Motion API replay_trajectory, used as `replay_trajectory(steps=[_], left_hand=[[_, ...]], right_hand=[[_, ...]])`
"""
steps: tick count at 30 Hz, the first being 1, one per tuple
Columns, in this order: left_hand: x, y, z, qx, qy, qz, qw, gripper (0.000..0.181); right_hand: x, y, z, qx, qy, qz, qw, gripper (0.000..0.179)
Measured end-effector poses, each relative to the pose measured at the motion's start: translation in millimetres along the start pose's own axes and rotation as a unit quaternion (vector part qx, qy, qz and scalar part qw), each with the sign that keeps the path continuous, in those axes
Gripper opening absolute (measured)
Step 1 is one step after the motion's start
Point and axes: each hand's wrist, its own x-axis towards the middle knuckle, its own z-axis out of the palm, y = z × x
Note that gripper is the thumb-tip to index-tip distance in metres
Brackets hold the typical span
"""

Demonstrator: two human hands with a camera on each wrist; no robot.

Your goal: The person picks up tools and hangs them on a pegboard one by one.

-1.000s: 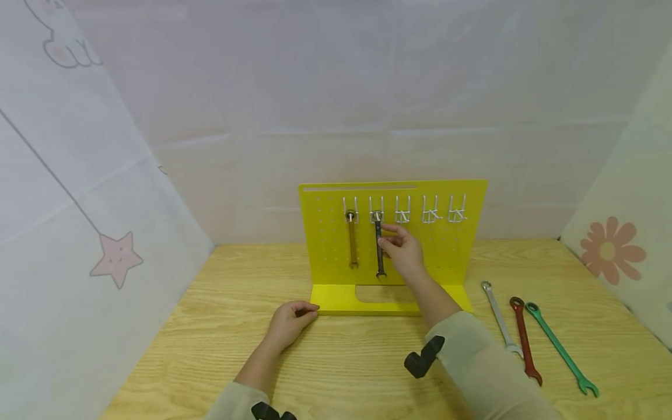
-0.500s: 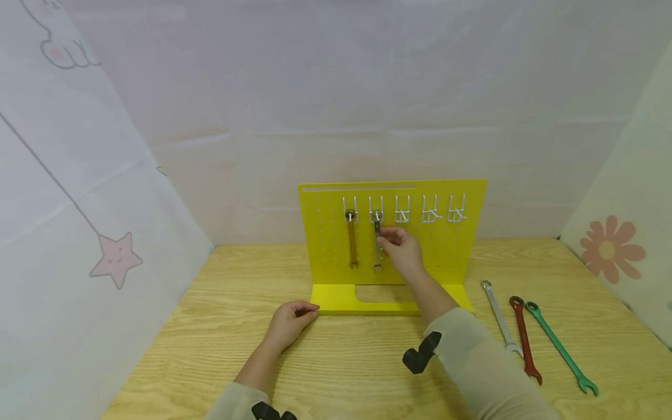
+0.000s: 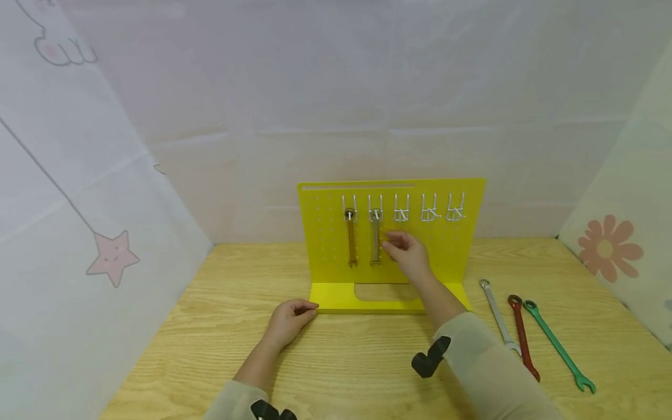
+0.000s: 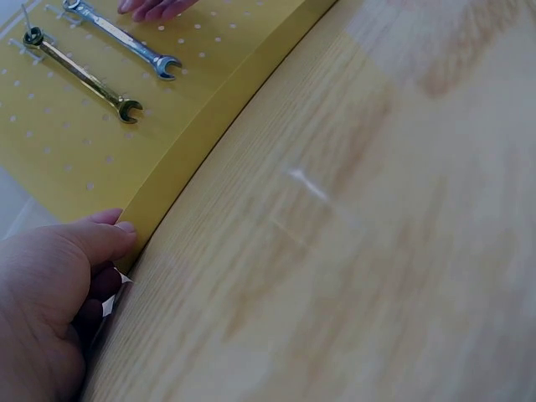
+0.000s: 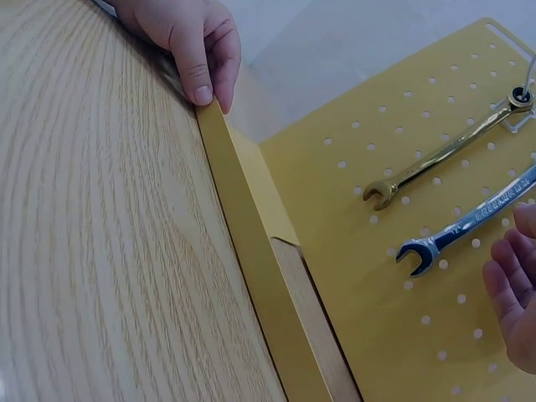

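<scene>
A yellow pegboard stand (image 3: 325, 296) stands upright on the wooden table. My left hand (image 3: 287, 322) pinches the front left corner of its base between thumb and fingers, as the left wrist view shows. From the first hook hangs a brass-coloured wrench (image 3: 352, 242). Beside it, a silver wrench (image 3: 375, 244) hangs on the second hook by its ring end, open end down. My right hand (image 3: 412, 256) is just to the right of the silver wrench, apart from it, fingers loosely bent and holding nothing. In the right wrist view those fingers (image 5: 508, 272) are partly cut off.
Three wire hooks to the right, such as the middle hook (image 3: 401, 209), carry nothing. On the table at right lie a silver wrench (image 3: 497, 315), a red wrench (image 3: 520, 332) and a green wrench (image 3: 559, 344). A pale cloth (image 3: 336, 105) backs the table.
My right hand has let go of the silver wrench and drawn back slightly to the right. The wrench has swung back to hang flat against the board. The left hand stays put.
</scene>
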Motion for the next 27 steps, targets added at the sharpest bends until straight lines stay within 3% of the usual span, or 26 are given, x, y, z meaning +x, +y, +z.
replay_trajectory(steps=[27], left_hand=[[-2.5, 1.9, -1.2, -0.011, -0.006, -0.005, 0.9999, 0.011]], right_hand=[[-31.7, 24, -54, -0.048, -0.002, 0.016, 0.9987, 0.041]])
